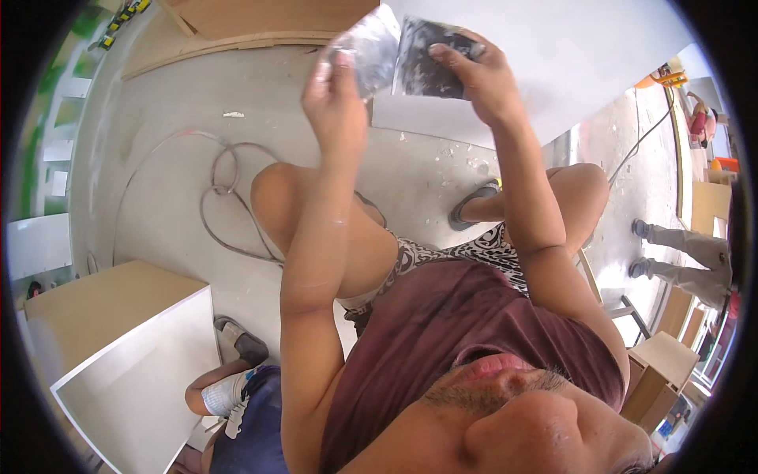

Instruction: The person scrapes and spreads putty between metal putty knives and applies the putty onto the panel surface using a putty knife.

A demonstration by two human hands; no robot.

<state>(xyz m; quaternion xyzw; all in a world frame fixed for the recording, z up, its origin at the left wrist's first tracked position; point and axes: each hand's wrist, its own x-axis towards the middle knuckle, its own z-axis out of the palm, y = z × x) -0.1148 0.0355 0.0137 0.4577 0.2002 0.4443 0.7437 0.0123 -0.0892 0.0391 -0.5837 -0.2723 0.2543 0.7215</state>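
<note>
My left hand (pixel 335 99) is closed on a thin, shiny, silvery-white flat piece (pixel 373 49), thumb laid across its near face. In my right hand (pixel 488 75) is a dark, roughly square flat piece (pixel 430 62), smeared with white paste or dust and pinched under the thumb. The two pieces are held up side by side, their inner edges almost meeting. I cannot make out whether they are scrapers or sheets. White smudges mark my right fingers. Both hands are raised at the near left corner of a large white panel (pixel 568 59).
A hose or cable (pixel 225 170) loops over the dusty grey floor at left. Behind it lies a wooden board (pixel 268 20). An open white-edged cabinet box (pixel 142 371) stands lower left, beside a person in dark blue (pixel 249 430). Another person's grey trousers (pixel 695 253) show at right.
</note>
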